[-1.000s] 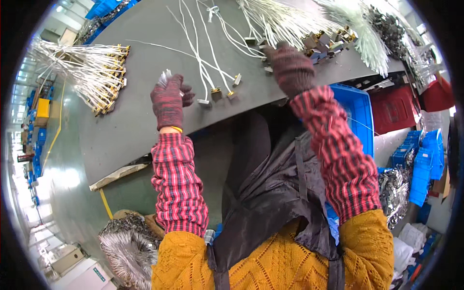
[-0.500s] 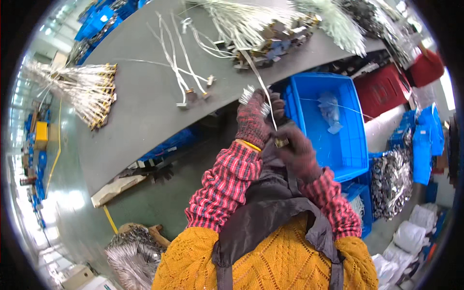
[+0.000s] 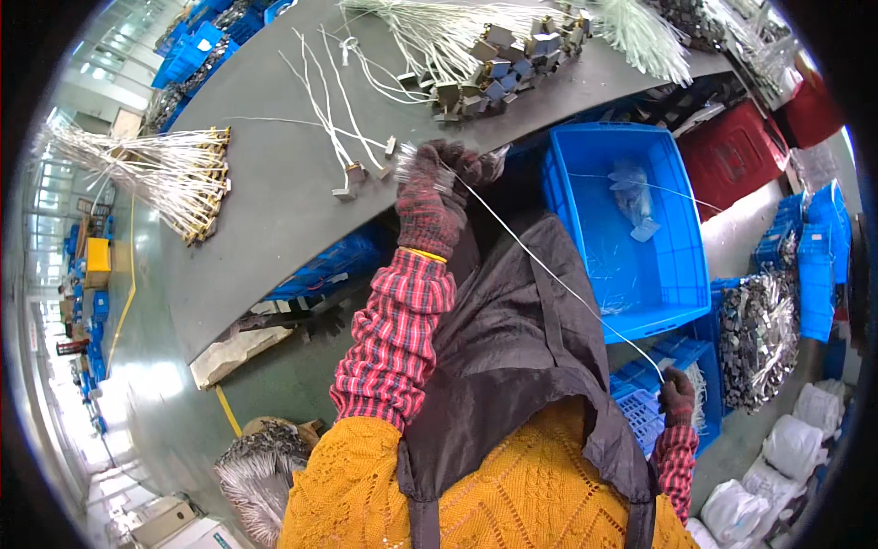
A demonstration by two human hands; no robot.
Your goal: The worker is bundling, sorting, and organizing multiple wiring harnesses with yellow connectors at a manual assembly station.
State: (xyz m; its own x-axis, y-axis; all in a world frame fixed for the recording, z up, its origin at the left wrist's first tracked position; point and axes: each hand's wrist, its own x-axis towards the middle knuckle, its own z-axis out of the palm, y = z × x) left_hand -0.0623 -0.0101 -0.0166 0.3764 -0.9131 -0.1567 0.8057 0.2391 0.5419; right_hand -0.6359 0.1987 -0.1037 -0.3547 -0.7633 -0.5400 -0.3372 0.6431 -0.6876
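The grey worktop (image 3: pixel 265 224) carries a cable bundle (image 3: pixel 183 169) left of the hands (image 3: pixel 428 206); beyond them, loose cables (image 3: pixel 332 128) and another bundle (image 3: pixel 503 69).

Left hand (image 3: pixel 434 197): a second ago over the worktop (image 3: pixel 265 220), left of the loose cables' (image 3: pixel 320 119) connectors; now to their right, by the front edge.
Right hand (image 3: pixel 677 395): first at the cable pile (image 3: pixel 439 32), then close beside the left; now well apart, by the lower blue crate (image 3: pixel 677 351).
White cable (image 3: pixel 565 281): now drawn out long and nearly straight between both hands, crossing before the black apron (image 3: pixel 508 320).
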